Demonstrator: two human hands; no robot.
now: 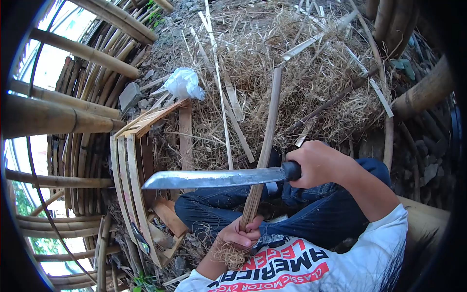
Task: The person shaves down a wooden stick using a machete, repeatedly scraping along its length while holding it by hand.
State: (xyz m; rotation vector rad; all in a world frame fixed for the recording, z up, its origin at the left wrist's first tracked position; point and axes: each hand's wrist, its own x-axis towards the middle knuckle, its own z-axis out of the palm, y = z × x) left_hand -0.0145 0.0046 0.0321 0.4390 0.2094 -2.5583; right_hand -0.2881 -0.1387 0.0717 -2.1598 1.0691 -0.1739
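My right hand [316,163] is wrapped round the black handle of a machete [214,178]. Its long blade points to the left and crosses over a bamboo strip [271,121]. Low in the view, my left hand [242,234] grips the strip's near end, close to my shirt. The strip rises away from me, tilted slightly right, its far end over the litter of shavings. A tuft of thin curled fibres [228,256] hangs at my left wrist. My legs in dark jeans [331,214] are folded under the blade and strip.
A slatted wooden crate [127,180] stands left of my knee, with a crumpled pale plastic bag [185,83] beyond it. Bamboo poles [63,117] form a wall along the left. Dry shavings [335,107] and split strips cover the ground ahead. A thick pole [425,92] juts in from the right.
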